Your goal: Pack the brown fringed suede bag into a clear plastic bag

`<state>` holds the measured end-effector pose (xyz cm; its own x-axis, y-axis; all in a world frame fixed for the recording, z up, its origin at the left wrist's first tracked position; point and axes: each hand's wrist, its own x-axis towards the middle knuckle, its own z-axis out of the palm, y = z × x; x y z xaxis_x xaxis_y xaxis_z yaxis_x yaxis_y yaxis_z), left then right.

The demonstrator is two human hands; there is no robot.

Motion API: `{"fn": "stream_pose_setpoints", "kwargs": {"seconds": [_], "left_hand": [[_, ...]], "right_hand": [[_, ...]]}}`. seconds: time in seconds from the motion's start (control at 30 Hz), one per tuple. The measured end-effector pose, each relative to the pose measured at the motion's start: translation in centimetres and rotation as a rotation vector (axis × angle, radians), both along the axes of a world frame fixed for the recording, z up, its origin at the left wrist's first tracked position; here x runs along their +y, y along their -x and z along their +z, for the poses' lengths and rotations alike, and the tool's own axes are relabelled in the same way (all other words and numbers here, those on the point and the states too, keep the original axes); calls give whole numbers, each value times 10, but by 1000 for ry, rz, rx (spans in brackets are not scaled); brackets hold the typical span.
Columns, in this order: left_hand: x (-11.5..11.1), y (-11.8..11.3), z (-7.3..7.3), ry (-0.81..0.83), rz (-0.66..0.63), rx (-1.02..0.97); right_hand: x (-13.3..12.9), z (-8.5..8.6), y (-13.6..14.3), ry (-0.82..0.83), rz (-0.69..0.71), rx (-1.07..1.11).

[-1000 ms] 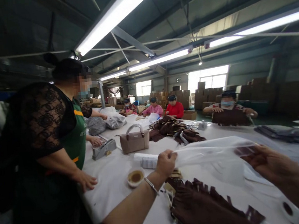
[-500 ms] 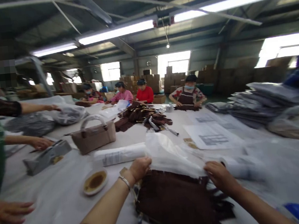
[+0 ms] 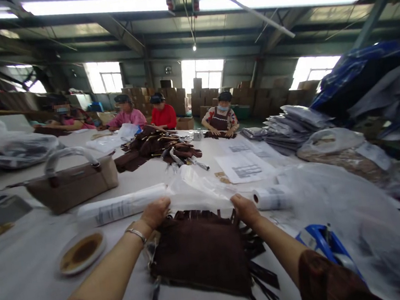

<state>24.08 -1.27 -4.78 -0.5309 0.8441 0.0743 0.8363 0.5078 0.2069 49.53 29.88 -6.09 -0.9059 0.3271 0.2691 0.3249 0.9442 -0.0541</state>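
While the brown fringed bag (image 3: 202, 251) lies flat on the tabletop (image 3: 33, 298), the left hand (image 3: 155, 212) and right hand (image 3: 245, 209) each pinch the clear plastic bag (image 3: 199, 192) tight.

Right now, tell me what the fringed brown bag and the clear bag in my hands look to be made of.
Fringed brown bag: likely suede or a faux suede, matte, no shine, with cut strips along its edges. Clear bag: thin plastic film, translucent and glossy, crinkled where the left hand and right hand pinch it.

Lower left of the frame, bare desk (image 3: 25, 289) lets my hands pass; a dish (image 3: 81, 252) and roll (image 3: 120, 207) block beyond, blue tool (image 3: 322, 244) lower right.
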Motion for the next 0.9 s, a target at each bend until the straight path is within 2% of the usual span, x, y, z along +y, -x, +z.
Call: {"fn": "stream_pose_setpoints", "kwargs": {"seconds": [0.13, 0.27, 0.4, 0.57, 0.7, 0.9], "left_hand": [[2, -4, -4, 41, 19, 6], [14, -12, -1, 73, 50, 34], [21, -19, -4, 138, 38, 31], [8, -24, -13, 173, -30, 1], [-5, -28, -9, 174, -52, -39], [-15, -36, 2, 155, 27, -97]], "right_hand": [[3, -10, 6, -19, 13, 33], [16, -25, 1, -26, 42, 142], [28, -54, -11, -7, 122, 261], [26, -89, -30, 94, 218, 230], [24, -99, -35, 104, 236, 235], [29, -103, -34, 138, 213, 118]]}}
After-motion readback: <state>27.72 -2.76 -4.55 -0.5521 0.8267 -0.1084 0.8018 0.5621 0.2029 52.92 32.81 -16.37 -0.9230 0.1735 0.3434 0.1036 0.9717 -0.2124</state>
